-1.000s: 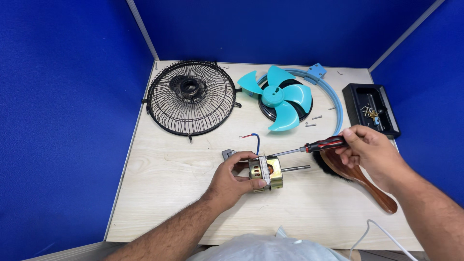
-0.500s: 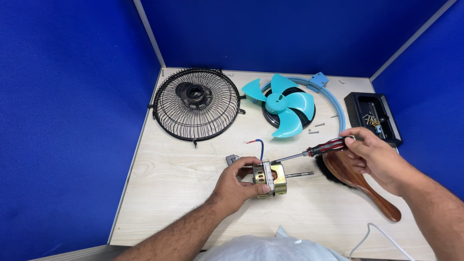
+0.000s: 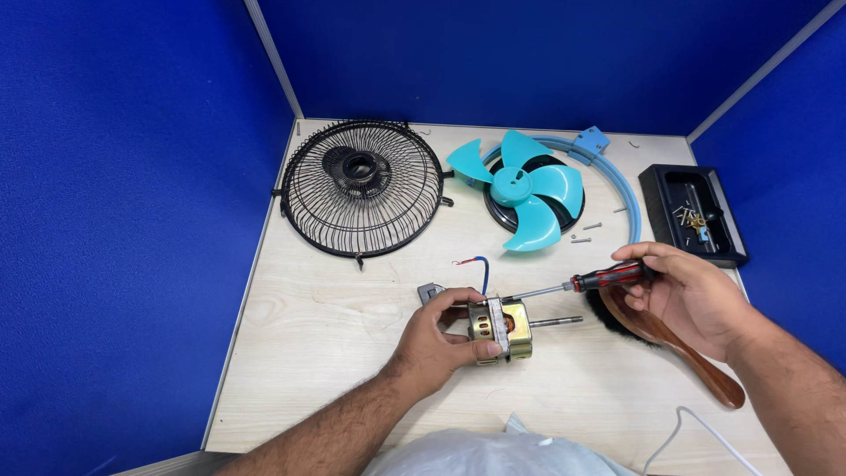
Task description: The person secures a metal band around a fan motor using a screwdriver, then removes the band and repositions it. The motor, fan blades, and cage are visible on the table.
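Note:
My left hand (image 3: 438,339) grips a small brass-coloured fan motor (image 3: 500,329) on the light wooden table (image 3: 308,353), its steel shaft pointing right. Red and blue wires (image 3: 476,267) rise from the motor's top. My right hand (image 3: 692,293) holds a red-and-black screwdriver (image 3: 608,277) whose thin blade reaches left to the top of the motor. Under my right hand lies a wooden-handled brush (image 3: 679,348) with black bristles.
A black wire fan guard (image 3: 361,187) lies at the back left. A teal fan blade (image 3: 527,192) sits on a black disc inside a blue ring (image 3: 627,189). A black tray (image 3: 696,216) with screws is at the right; loose screws (image 3: 582,236) are nearby. A white cable (image 3: 683,432) runs near the front edge.
The view has shifted slightly; both hands, the motor and the screwdriver keep the same pose with the blade at the motor.

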